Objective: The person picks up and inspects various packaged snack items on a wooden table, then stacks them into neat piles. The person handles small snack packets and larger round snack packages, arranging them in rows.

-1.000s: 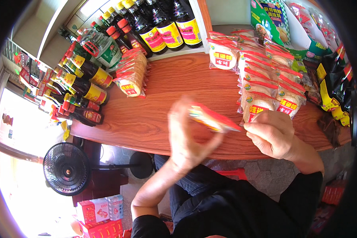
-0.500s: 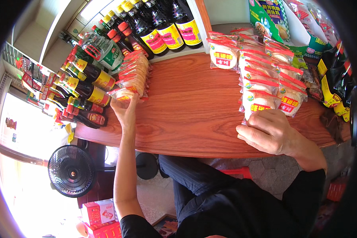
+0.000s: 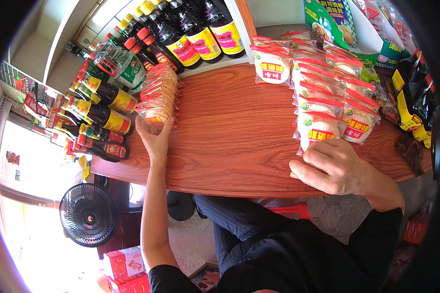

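Note:
On the left, my left hand [image 3: 154, 139] has its thumb and fingers closed about the sides of the front packet in a leaning row of rice cracker packets [image 3: 159, 93]. These are clear bags with red tops and pale round crackers. At the right, my right hand [image 3: 330, 168] is closed, with curled fingers at the lower edge of the front rice cracker packet [image 3: 319, 131] of a double row. Its knuckles cover that edge, and the fingertips are partly hidden. One packet [image 3: 272, 66] sits at the far left corner of this group.
Dark sauce bottles [image 3: 198, 45] with yellow and pink labels stand at the back. More bottles [image 3: 110, 95] and a clear jug [image 3: 122, 66] crowd the left side. Green boxes [image 3: 326, 24] stand at the back right. A black fan [image 3: 89, 215] is beyond the brown table [image 3: 230, 141].
The view has shifted slightly. Both hands stay at the fronts of their packet rows, with only small movements of the fingers.

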Available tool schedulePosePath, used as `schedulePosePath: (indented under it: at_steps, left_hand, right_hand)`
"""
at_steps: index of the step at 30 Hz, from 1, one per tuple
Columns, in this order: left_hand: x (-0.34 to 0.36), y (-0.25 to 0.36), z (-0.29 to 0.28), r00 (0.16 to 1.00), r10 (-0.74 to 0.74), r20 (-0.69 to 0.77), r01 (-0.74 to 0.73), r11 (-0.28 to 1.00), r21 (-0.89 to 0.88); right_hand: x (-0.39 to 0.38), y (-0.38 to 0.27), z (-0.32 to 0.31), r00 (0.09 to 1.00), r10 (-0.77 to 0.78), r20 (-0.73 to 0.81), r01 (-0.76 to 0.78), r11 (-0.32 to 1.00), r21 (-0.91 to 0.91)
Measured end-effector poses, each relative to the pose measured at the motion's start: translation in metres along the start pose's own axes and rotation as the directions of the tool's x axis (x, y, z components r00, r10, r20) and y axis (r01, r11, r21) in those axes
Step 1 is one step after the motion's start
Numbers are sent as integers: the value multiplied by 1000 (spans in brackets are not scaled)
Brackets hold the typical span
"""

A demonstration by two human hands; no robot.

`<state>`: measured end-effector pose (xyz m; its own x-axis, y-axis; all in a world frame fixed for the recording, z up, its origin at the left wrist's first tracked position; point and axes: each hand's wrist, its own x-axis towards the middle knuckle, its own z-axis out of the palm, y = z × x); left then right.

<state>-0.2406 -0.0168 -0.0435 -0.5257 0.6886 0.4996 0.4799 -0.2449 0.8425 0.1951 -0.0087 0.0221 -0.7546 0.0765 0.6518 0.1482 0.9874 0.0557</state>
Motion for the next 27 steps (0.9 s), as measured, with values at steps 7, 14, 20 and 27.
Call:
schedulePosePath:
  at_steps: [7, 14, 20, 27]
  left_hand:
    - [-24, 42, 16, 947, 277, -163, -230, 939, 256]
    - [-39, 103, 112, 920, 279, 274, -306, 950, 62]
    - [1, 92, 198, 911, -107, 399, 186, 969, -165]
    - [19, 88, 225, 843, -253, 474, 434, 842, -322]
  right_hand:
    - [-1, -2, 0, 1000, 14, 25, -13, 1000, -15]
    - [-1, 1, 2, 1000, -3, -26, 2, 1000, -12]
    - [-3, 3, -4, 999, -1, 32, 2, 1000, -26]
    - [-5, 5, -7, 1000, -2, 15, 3, 999, -35]
